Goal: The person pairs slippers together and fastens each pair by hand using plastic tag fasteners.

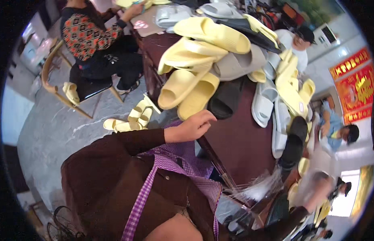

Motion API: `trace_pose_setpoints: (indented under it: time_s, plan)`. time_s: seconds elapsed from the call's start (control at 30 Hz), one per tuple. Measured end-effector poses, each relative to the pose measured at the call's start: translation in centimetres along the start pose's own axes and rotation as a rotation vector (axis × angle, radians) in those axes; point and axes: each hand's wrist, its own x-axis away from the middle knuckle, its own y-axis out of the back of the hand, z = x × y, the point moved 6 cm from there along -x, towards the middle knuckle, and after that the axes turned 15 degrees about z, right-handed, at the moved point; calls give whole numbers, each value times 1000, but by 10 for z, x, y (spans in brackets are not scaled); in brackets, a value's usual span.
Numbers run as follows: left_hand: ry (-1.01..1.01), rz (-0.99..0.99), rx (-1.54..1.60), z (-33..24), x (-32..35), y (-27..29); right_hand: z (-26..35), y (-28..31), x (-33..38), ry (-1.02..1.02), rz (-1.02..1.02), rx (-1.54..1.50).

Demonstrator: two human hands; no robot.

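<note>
Hands, two, bare. Left hand [191, 127]: fingers loosely curled, palm turned from view; whether it grips anything cannot be told. Placed at the edge of the dark red worktop [243, 148], just beside a black slipper [221, 108] and a yellow slipper [199, 96]. Right hand [320, 192]: blurred, well apart at the far right; its grip cannot be told. Clear plastic film [257, 190]: crumpled, on the worktop's near edge, between the hands. Pale grey slipper [264, 103]: on the worktop, right of the heaped pairs.
</note>
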Motion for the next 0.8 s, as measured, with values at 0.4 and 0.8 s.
trace_pose_setpoints:
  time_s: [0.4,0.8]
  plan:
    - [17,-444,-836,-58,10,170,-27,-137,-18,433,-42,-883]
    - [-43,-143,-959,-39,-40,191,181,-225,123,638,693,-1308]
